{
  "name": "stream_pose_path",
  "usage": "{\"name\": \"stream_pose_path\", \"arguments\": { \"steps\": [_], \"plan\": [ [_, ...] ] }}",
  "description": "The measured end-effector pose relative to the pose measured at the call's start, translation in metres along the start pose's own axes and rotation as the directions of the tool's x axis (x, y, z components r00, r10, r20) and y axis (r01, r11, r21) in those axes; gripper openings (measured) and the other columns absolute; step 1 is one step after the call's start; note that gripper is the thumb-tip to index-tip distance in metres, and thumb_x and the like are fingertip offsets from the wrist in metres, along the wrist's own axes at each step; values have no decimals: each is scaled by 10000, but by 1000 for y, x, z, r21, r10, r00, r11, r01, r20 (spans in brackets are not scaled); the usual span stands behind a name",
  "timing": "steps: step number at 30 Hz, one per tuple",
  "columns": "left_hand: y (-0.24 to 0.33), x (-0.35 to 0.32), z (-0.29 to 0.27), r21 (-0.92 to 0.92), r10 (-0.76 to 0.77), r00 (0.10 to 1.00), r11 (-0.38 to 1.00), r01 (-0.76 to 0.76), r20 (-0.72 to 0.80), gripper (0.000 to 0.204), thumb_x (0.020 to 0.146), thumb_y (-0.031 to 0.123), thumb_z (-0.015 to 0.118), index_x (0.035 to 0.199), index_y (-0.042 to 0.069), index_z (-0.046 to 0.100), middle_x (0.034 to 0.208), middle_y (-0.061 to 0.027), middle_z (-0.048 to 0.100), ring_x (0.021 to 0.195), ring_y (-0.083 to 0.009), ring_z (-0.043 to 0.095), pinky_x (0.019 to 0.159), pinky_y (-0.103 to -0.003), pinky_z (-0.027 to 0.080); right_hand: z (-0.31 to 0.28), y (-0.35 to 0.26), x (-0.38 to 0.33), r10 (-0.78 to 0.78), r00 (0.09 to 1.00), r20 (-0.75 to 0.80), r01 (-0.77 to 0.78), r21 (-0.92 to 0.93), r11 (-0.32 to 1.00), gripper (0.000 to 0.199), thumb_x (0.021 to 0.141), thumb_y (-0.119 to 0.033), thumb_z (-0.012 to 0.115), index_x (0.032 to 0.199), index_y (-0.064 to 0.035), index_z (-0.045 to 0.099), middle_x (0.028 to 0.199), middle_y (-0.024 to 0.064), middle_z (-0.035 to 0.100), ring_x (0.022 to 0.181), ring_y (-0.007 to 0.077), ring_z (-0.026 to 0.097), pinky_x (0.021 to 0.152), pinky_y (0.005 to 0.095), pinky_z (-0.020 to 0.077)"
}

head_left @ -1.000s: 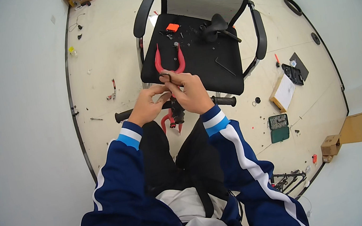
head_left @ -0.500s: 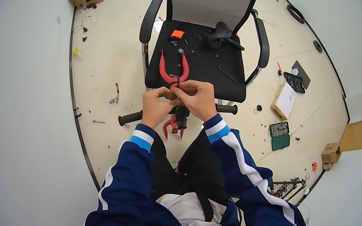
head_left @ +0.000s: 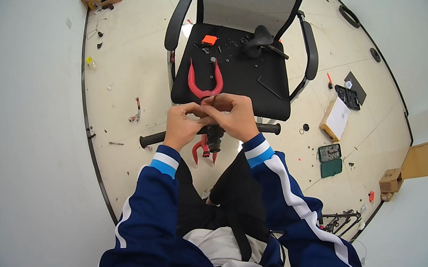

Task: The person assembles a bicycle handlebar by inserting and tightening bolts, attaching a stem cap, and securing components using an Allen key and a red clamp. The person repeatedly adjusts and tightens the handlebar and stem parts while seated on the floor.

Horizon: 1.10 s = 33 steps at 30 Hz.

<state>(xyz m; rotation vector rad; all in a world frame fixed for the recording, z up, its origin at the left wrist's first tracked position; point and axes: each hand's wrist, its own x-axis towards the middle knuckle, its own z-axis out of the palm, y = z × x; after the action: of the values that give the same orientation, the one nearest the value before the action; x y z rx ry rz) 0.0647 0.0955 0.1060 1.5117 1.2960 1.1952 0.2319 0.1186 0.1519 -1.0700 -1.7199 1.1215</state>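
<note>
Littered floor (head_left: 117, 64) open left; both hands (head_left: 182, 128) (head_left: 234, 116), fingers pinching red pliers (head_left: 204, 81) at chair seat's (head_left: 250, 79) near edge, barely shifted since.

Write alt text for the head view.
Both hands, left hand and right hand, meet over a black handlebar with red cables, in front of a black office chair strewn with small parts; tools litter the pale floor.

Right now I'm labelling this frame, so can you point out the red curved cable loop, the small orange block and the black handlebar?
red curved cable loop (head_left: 192, 83), head view, left arm of the loop
small orange block (head_left: 208, 39), head view, top face
black handlebar (head_left: 152, 138), head view, left grip
</note>
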Motion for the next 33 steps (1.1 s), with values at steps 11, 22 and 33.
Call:
{"name": "stream_pose_path", "arguments": {
  "steps": [11,22,33],
  "plan": [
    [-7,-7,-7,2,24,992,1000,-24,124,136,826,35,750,946,-26,727,866,-101,736,782,-188,677,782,-324,534,2,6,1,-40,999,34,37,83,996,234,979,-26,578,1158,101,660,1009,143,741,912,165,713,819,276,562],
    [3,2,-3,229,253,941,925,-304,225,144,864,34,695,1007,11,693,880,-132,671,773,-293,646,706,-365,512,-24,9,-12,140,982,-125,-76,417,906,215,991,-41,565,1120,115,634,985,176,726,862,209,724,783,308,594],
    [1,1,14,-9,89,991,996,-90,-96,100,929,13,637,1008,-47,644,897,-87,685,809,-169,668,763,-292,536,-75,25,-80,312,871,-379,-168,365,915,187,978,-30,572,1087,96,656,908,169,733,771,209,727,721,276,566]
  ]
}}
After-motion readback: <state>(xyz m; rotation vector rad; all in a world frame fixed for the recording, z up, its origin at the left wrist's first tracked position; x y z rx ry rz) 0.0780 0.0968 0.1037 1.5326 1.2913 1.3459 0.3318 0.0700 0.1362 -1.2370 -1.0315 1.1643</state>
